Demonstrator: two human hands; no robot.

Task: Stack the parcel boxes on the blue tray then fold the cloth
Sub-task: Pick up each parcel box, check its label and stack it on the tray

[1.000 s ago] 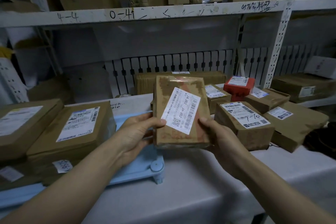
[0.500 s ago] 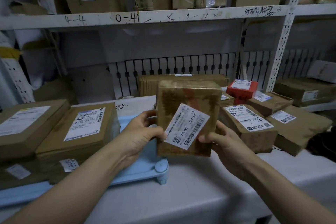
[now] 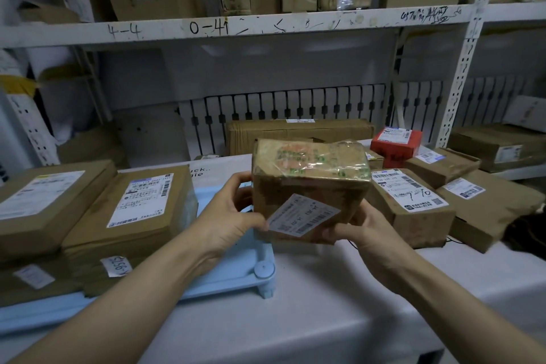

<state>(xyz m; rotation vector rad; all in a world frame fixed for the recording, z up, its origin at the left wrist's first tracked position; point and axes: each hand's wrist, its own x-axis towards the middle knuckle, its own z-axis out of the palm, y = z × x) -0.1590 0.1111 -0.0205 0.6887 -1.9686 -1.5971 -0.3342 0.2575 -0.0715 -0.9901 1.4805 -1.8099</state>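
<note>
Cardboard, taped over and glossy on top — the parcel point(image 3: 310, 189) looks stiff, probably light enough for two hands, though the tape may be slick, so its side faces are the safer hold. Taking the blue tray point(image 3: 236, 278) as the mark: two stacked boxes point(image 3: 130, 210) lie on its left part. The left hand point(image 3: 227, 216) grips the parcel's left side above the tray's right end, and the parcel hangs just past that end, off the table. The right hand point(image 3: 366, 230) grips its lower right side, beyond the tray.

Cardboard parcel box point(image 3: 310, 186) — glossy tape on top; smooth plastic tray point(image 3: 236, 275).
</note>
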